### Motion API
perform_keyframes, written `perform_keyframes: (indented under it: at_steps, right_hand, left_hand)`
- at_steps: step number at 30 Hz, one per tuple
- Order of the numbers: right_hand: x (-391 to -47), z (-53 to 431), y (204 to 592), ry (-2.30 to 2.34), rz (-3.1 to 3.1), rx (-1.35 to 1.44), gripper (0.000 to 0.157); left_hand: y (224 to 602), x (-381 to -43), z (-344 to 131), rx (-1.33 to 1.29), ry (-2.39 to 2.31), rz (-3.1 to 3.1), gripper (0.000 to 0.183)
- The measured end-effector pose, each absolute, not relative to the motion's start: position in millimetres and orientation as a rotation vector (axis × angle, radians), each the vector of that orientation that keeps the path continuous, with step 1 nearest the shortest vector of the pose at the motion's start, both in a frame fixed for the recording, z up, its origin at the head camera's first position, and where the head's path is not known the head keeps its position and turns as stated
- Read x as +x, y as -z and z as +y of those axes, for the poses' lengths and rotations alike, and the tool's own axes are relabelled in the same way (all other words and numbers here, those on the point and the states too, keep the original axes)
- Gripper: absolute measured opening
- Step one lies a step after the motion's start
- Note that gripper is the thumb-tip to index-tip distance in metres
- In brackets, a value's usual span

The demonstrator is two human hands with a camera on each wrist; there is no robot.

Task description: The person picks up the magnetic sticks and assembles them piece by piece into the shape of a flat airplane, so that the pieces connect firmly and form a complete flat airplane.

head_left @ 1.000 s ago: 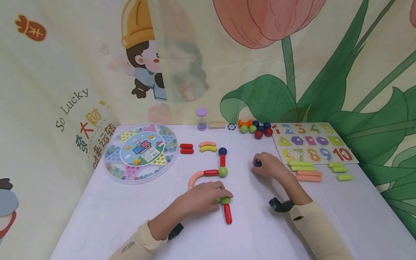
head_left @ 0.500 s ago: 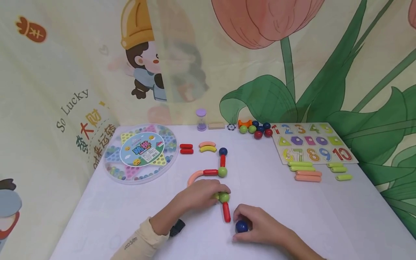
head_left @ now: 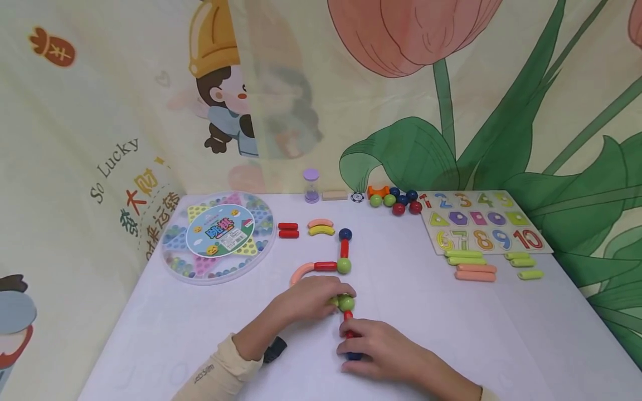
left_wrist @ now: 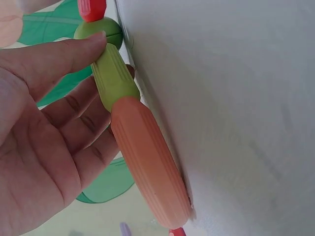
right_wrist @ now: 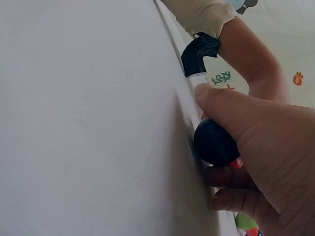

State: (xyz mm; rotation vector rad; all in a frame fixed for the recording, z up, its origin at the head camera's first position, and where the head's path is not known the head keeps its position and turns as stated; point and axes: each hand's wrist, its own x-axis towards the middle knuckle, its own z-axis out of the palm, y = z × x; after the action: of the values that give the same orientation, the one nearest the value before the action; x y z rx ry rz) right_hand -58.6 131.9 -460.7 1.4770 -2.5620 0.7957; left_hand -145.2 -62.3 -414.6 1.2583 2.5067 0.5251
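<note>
A chain of magnetic rods and balls lies on the white table. It has a blue ball at the far end, red rods, a green ball (head_left: 344, 265) and a pink curved rod (head_left: 302, 273) partly under my left hand (head_left: 308, 301). That hand pinches a yellow-green rod (left_wrist: 114, 78) beside another green ball (left_wrist: 101, 32), thumb on one side, fingers behind. A red rod (head_left: 348, 315) runs toward me from this ball. At its near end my right hand (head_left: 383, 348) holds a dark blue ball (right_wrist: 215, 142) between thumb and fingers, at or touching the rod.
Loose red rods (head_left: 288, 230) and curved rods (head_left: 321, 227) lie behind the chain. A round marble game board (head_left: 218, 236) sits left. Several balls (head_left: 398, 209), a sand timer (head_left: 311, 186), a number puzzle (head_left: 484, 221) and straight rods (head_left: 475, 272) stand at back and right.
My right hand has come from the right side of the table with the blue ball, then moved left to the red rod's near end. The left hand has stayed almost in place.
</note>
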Motion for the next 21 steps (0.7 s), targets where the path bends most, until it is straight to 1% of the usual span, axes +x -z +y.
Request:
perform_keyframes:
  at_steps: [5, 10, 13, 17, 19, 21]
  right_hand:
    - [-61.8, 131.1, 460.0, -0.772, -2.486, 1.553, 0.023]
    - [-63.6, 131.5, 459.8, -0.831, -2.543, 1.531, 0.031]
    - [-66.5, 132.5, 456.8, -0.947, -2.576, 1.522, 0.035]
    - [-80.7, 138.3, 443.6, -1.224, -2.656, 1.335, 0.028]
    - [-97.9, 143.8, 434.6, -1.298, -2.662, 1.173, 0.022]
    - [-122.7, 147.4, 426.7, -1.267, -2.649, 1.020, 0.017]
  left_hand:
    - [414.6, -145.2, -62.4, 1.259, -0.523, 2.516, 0.039]
    - [415.6, -146.4, -63.9, 1.245, -0.521, 2.517, 0.040]
    - [414.4, -147.4, -65.5, 1.212, -0.542, 2.508, 0.042]
    - [409.5, -151.0, -70.1, 1.145, -0.569, 2.554, 0.043]
    - [406.8, -153.8, -73.5, 1.122, -0.549, 2.610, 0.045]
    - [403.2, -156.1, -78.1, 1.085, -0.506, 2.658, 0.050]
